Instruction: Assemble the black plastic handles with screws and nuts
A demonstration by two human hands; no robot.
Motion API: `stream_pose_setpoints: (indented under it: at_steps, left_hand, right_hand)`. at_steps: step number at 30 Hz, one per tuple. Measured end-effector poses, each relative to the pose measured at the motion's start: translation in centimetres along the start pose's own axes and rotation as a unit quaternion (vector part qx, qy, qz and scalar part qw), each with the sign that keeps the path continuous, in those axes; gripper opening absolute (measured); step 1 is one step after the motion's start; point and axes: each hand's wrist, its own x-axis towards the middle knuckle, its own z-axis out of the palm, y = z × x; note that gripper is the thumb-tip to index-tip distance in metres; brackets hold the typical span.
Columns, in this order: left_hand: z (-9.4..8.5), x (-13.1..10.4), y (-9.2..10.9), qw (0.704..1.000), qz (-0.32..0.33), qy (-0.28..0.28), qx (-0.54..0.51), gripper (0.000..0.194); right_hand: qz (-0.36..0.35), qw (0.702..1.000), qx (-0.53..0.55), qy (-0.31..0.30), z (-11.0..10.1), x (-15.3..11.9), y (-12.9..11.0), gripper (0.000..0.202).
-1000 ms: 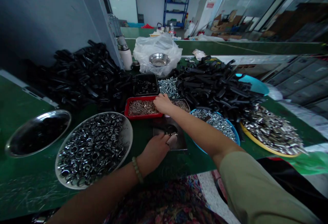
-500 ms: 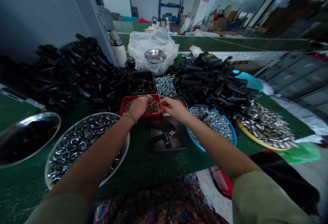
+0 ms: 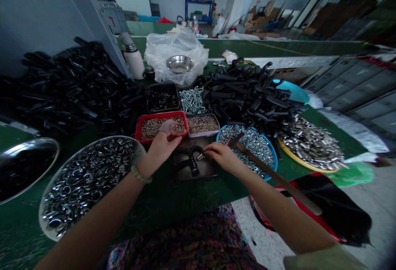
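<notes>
Left hand sits curled at the near edge of the red tray of small brass-coloured bits, fingers pinched as if on one of them, though what's in the pinch is too small to tell. Right hand has its fingertips closed on a small silver part pressed to the black clamp piece, which lies on a dark plate in front of the trays. Risks: tiny piece could slip from the left pinch and vanish into the big pan of steel rings just beside it. Clamp piece isn't held down, so pushing the silver part sideways could skate it off the plate. Long wooden-handled tool rests across the blue bowl of nuts right by the right forearm; an elbow bump could tip it or scatter nuts.
</notes>
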Motion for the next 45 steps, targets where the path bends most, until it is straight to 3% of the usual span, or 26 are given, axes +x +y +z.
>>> stream_pose_setpoints:
  at_steps: [3,6,10,14,16,20,22,25,27,29,32,34,37,40,45]
  left_hand:
    - [1.6,-2.7,-0.1,0.997,-0.009,-0.049,-0.053,0.045]
    - [2.6,-3.6,-0.8,0.996,-0.011,-0.071,-0.052,0.045]
    - [3.5,-3.3,-1.5,0.996,-0.004,-0.080,-0.041,0.050]
    - [4.1,-2.9,-1.8,0.996,0.004,-0.077,-0.036,0.055]
    - [4.3,-2.8,-1.9,0.997,0.015,-0.072,-0.018,0.056]
    - [4.2,-2.7,-1.9,0.997,0.039,-0.068,0.027,0.051]
    - [4.1,-2.8,-1.7,0.995,0.049,-0.070,0.056,0.047]
    - [3.9,-3.0,-0.9,0.984,0.082,-0.089,0.128,0.039]
    - [3.8,-3.3,-0.3,0.969,0.110,-0.124,0.183,0.029]
    - [3.7,-3.6,0.0,0.951,0.129,-0.160,0.233,0.024]
    - [3.4,-4.2,-0.5,0.937,0.144,-0.158,0.276,0.024]
    - [3.2,-4.8,-1.2,0.931,0.162,-0.129,0.300,0.022]
    - [3.0,-5.7,-2.3,0.921,0.176,-0.098,0.335,0.034]
    - [2.9,-6.3,-2.9,0.921,0.164,-0.087,0.342,0.043]
    - [3.1,-6.4,-3.4,0.924,0.163,-0.085,0.336,0.044]
  right_hand:
    - [0.007,1.000,-0.008,-0.012,-0.1,0.2,0.0,0.015]
    - [0.012,0.998,-0.053,-0.011,0.0,0.4,-0.1,0.011]
    - [-0.013,0.972,-0.233,-0.036,0.3,0.4,-1.0,0.015]
    - [-0.059,0.903,-0.418,-0.079,1.2,0.3,-2.2,0.017]
    - [-0.081,0.887,-0.446,-0.090,1.7,0.2,-2.2,0.017]
    - [-0.128,0.896,-0.422,-0.047,0.8,-0.9,-0.6,0.028]
    - [-0.099,0.897,-0.430,0.020,-1.1,-2.2,0.7,0.040]
    - [0.028,0.866,-0.491,0.089,-4.8,-4.4,2.9,0.037]
    - [0.097,0.839,-0.529,0.083,-6.7,-5.7,4.1,0.032]
    - [0.124,0.831,-0.539,0.060,-7.4,-6.6,4.7,0.029]
    - [0.141,0.861,-0.483,0.069,-6.4,-7.1,3.7,0.033]
    - [0.139,0.906,-0.391,0.084,-4.9,-7.0,1.9,0.036]
    - [0.081,0.966,-0.242,0.042,-3.0,-6.4,-1.4,0.035]
    - [0.038,0.981,-0.189,0.029,-2.0,-5.7,-3.4,0.036]
    - [0.071,0.975,-0.213,-0.002,-1.2,-5.2,-3.9,0.035]
